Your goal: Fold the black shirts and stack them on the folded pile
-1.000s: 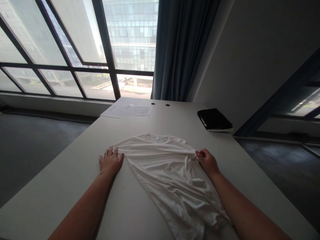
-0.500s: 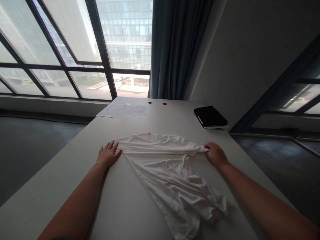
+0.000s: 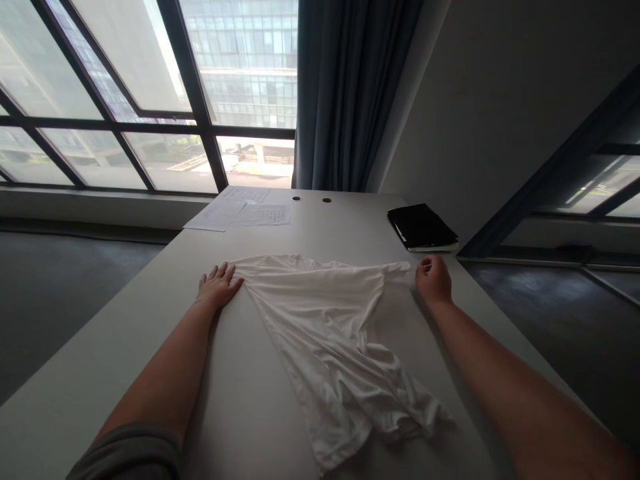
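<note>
Lying on the white table (image 3: 100, 373) right in front of you, the white T-shirt (image 3: 315, 313) sits at a slant, with its neck (image 3: 287, 259) on the far side and its loose bottom part (image 3: 385, 407) in soft folds on the near side.

This shirt looks thin, soft and very light. It has no stiffness, so it will bend and bunch up with a small tug. The cloth looks smooth too, so it may slide on the table. White cloth on a white table is hard to see, so look closely for the edges.

Your left hand (image 3: 219, 285) is open and flat, palm down. Its fingers (image 3: 215, 270) are spread, and the side of the hand touches the shirt's edge near the left shoulder, but it does not pinch anything.

Your right hand (image 3: 434, 280) is up a little and curled in, and it holds nothing. Its fingers (image 3: 425, 267) are just beside the tip of the right sleeve (image 3: 403, 267), and they look apart from it.

The best spots to pinch are that sleeve tip and the top edge by the shoulders, where the cloth lies flat. Use your finger and thumb.
</note>
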A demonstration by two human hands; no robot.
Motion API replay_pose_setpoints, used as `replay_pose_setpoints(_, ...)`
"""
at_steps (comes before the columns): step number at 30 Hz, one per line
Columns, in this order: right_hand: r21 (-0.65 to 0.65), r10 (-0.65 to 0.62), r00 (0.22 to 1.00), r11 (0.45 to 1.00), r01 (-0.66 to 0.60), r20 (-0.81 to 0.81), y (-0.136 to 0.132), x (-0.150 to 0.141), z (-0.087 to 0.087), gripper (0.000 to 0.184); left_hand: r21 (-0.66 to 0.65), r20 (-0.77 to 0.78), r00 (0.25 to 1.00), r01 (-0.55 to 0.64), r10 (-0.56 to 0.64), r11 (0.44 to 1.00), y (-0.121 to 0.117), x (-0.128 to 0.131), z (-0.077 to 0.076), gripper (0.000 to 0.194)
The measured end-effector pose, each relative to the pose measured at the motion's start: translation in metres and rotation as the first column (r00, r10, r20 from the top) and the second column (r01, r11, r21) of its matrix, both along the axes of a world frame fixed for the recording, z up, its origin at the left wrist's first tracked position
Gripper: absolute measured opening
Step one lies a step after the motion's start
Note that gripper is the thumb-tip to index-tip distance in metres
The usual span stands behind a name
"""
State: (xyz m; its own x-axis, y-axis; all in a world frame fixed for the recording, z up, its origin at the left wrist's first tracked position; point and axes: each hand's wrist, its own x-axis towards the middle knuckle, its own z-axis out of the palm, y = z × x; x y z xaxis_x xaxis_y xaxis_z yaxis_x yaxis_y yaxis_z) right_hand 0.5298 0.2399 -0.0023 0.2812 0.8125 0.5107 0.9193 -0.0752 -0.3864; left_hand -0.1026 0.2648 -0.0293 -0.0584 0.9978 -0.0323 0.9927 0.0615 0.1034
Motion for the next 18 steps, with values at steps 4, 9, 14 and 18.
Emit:
replay_pose_setpoints(4, -0.089, 0.156, 0.984, 0.985, -0.148, 0.085, -0.024, -0.035, -0.032, 0.022, 0.074, 0.036, 0.992, -0.120, 0.118, 0.990, 0.004, 0.004, 0.000, 0.076)
replay_pose_setpoints(9, -0.145, 0.280, 0.938, 0.956, -0.254, 0.205, -0.054, -0.075, -0.038, 0.030, 0.328, 0.047, 0.977, -0.212, 0.208, 0.920, -0.004, 0.013, 0.007, 0.064)
replay_pose_setpoints(14, -0.205, 0.431, 0.892, 0.893, -0.400, 0.134, -0.077, -0.097, -0.023, 0.033, 0.378, 0.073, 0.997, -0.024, -0.004, 0.926, -0.019, 0.033, 0.013, 0.044)
replay_pose_setpoints(18, -0.264, 0.623, 0.780, 0.763, -0.590, 0.060, -0.108, -0.114, -0.017, 0.037, 0.326, 0.179, 0.877, 0.375, -0.446, 0.868, -0.063, 0.075, 0.015, 0.042)
